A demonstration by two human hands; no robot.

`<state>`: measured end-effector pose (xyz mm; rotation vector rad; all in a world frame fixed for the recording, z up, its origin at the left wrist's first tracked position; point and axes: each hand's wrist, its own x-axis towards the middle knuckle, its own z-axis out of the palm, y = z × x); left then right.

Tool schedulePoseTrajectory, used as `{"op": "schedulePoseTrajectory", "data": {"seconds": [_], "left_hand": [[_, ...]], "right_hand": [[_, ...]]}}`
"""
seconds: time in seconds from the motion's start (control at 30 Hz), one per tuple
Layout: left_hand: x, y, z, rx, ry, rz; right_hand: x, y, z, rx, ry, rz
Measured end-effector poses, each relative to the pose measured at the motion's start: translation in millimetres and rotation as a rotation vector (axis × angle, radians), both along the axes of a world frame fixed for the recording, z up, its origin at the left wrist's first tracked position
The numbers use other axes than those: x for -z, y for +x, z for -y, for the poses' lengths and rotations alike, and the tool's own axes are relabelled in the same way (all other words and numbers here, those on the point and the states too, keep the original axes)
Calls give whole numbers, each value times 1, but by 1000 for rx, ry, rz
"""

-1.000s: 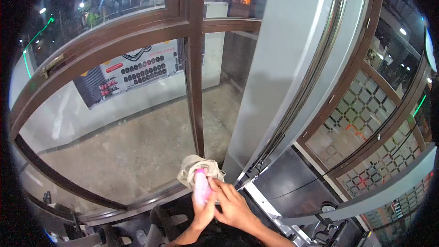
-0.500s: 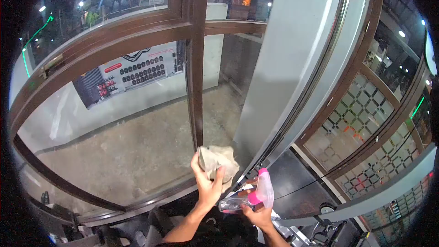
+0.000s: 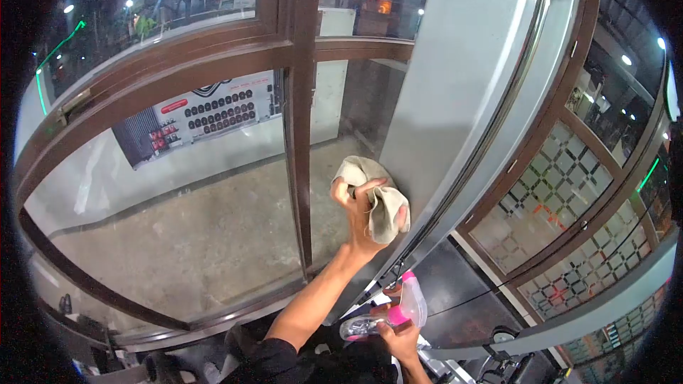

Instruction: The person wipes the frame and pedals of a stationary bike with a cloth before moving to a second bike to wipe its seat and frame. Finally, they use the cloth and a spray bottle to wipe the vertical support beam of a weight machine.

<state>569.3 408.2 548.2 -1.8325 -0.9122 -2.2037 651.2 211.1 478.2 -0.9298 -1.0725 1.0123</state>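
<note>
Your left hand (image 3: 363, 225) clutches the cloth (image 3: 386, 212); right hand (image 3: 403, 340) clasps the tilted bottle (image 3: 361, 326): slip possible if grip loosens.

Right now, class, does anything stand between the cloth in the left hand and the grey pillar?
Nothing visible does: the left hand holds the cloth right by the grey pillar; contact is unclear. The spray bottle is lower, clear of them.

Dark floor (image 3: 466, 320), metal equipment (image 3: 500, 364) standing on it

There are two hands (image 3: 361, 226) (image 3: 402, 339), one cloth (image 3: 386, 217), one spray bottle (image 3: 413, 302), one grey pillar (image 3: 462, 64) and one poster (image 3: 213, 117).
</note>
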Motion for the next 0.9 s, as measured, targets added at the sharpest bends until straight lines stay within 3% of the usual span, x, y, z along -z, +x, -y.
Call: {"op": "schedulePoseTrajectory", "data": {"seconds": [0.07, 0.23, 0.4, 0.5, 0.57, 0.67, 0.8, 0.9], "left_hand": [[-5, -4, -4, 184, 0, 25], [17, -9, -12, 174, 62, -64], [94, -11, -5, 218, 48, -128], [151, -22, 10, 342, -116, -159], [162, -27, 13, 381, -208, -123], [155, -27, 15, 366, -242, -51], [30, -26, 14, 186, -26, -15], [-29, -19, 11, 247, 29, 18]], "right_hand": [[14, 8, 0, -31, -21, 16], [7, 10, -5, 20, -19, 53], [13, 13, -9, -4, -2, 61], [15, 13, -9, -11, -2, 59], [13, 9, -8, -23, 18, 20], [10, 7, -3, -17, 15, -2], [14, 10, 3, 20, 15, 20], [11, 11, 6, 54, 34, 90]]}}
